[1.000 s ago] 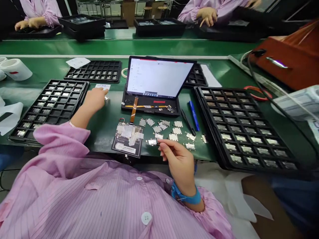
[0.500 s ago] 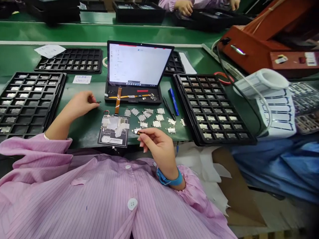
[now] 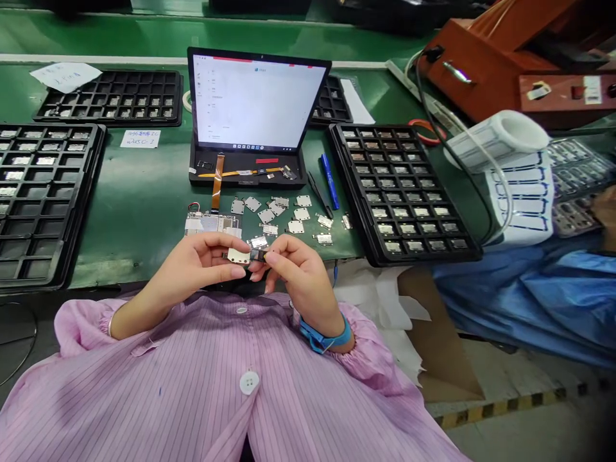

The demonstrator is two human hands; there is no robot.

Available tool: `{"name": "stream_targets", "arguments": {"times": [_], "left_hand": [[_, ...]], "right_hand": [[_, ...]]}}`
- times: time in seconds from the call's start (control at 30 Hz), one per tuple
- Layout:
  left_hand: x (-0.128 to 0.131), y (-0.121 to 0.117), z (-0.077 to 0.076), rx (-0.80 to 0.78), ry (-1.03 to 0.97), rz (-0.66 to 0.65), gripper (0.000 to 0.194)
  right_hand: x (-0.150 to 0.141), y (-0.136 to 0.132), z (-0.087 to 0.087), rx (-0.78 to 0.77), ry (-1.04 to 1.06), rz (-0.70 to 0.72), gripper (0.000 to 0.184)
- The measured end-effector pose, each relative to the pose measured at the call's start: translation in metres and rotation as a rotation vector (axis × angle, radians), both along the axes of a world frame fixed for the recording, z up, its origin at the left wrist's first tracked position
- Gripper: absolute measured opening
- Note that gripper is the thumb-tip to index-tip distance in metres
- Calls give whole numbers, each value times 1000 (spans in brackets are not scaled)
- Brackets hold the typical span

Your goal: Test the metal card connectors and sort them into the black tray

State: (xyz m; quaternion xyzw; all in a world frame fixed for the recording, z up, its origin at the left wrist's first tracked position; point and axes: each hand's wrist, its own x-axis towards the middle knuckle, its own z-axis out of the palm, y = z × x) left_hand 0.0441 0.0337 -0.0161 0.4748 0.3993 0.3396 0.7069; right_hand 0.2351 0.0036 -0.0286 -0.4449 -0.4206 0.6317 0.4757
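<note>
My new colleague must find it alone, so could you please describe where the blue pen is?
Start from the lit screen over the green table. Between it and the large black tray of small metal parts on the right, two slim things lie side by side. The blue pen is the right-hand one, bright and thicker than the dark, pointed tool beside it.

A small, pale metal plate, with little dark holes near its edge, is pinched between the left fingers, broad face turned up. A tiny dark piece pokes out leftward from the right fingers, beside the plate (whether they touch is unclear).
</note>
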Motion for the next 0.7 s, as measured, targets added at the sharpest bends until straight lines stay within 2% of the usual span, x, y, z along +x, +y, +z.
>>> {"name": "stream_targets", "arguments": {"times": [0.1, 0.2, 0.27, 0.43, 0.7], "left_hand": [[1, -3, 2, -45, -29, 88, 25], [2, -4, 3, -84, -48, 159, 37], [3, -4, 4, -110, -31, 138, 41], [1, -3, 5, -125, 15, 79, 28], [-3, -3, 3, -118, 21, 42, 28]], "right_hand": [[-1, -1, 0, 37, -10, 0, 26], [-2, -1, 1, 85, -79, -29, 24], [-2, -1, 2, 93, -128, -24, 23], [-1, -1, 1, 85, -160, 43, 23], [0, 0, 4, 88, -157, 42, 21]]}}
